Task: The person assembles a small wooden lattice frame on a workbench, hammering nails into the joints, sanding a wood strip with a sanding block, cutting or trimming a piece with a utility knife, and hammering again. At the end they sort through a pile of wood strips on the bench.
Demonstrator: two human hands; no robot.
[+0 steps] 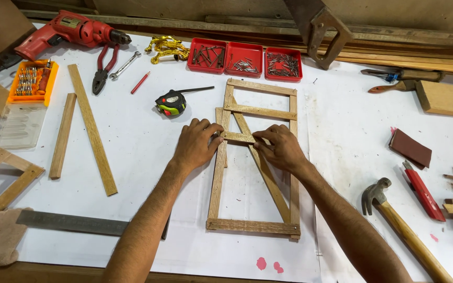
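A narrow wooden frame (217, 178) of thin slats lies flat on the white-covered bench, with a diagonal brace (268, 181) and a cross slat near its top. My left hand (194, 145) and my right hand (281, 148) both pinch a short wooden strip (238, 137) laid across the frame's middle. The left fingers rest on its left end at the frame's left rail. The right fingers hold its right end over the diagonal.
Tape measure (171, 102), red pencil (140, 82), pliers (102, 68), spanner (125, 65) and red drill (69, 31) lie at the back left. Three red nail trays (245, 59) stand behind the frame. Loose slats (92, 128) left; hammer (402, 230), sandpaper (410, 148) right.
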